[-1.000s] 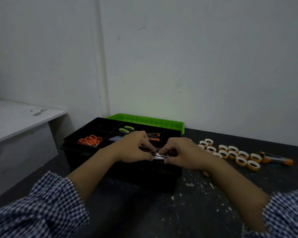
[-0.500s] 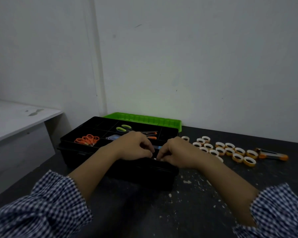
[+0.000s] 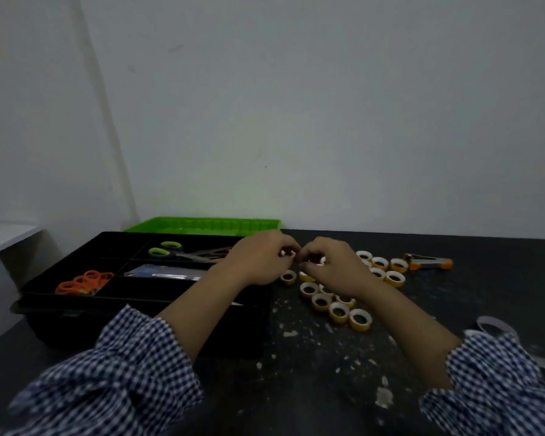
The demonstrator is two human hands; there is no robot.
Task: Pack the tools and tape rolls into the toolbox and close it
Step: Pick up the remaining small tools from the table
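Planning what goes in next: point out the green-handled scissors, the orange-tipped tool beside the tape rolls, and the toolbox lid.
green-handled scissors (image 3: 183, 255), head view, shanks just past the handles.
orange-tipped tool (image 3: 428, 262), head view, middle of its body.
green lid (image 3: 202, 226), head view, ribbed inner face.

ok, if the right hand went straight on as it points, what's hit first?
Most likely the left hand: the right hand points left at it, fingertips almost meeting. Depth between them is unclear.

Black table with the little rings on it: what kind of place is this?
Probably a small workshop or craft room: a dark worktable flecked with pale chips, an open black toolbox holding scissors, and many small tape rolls beside it.
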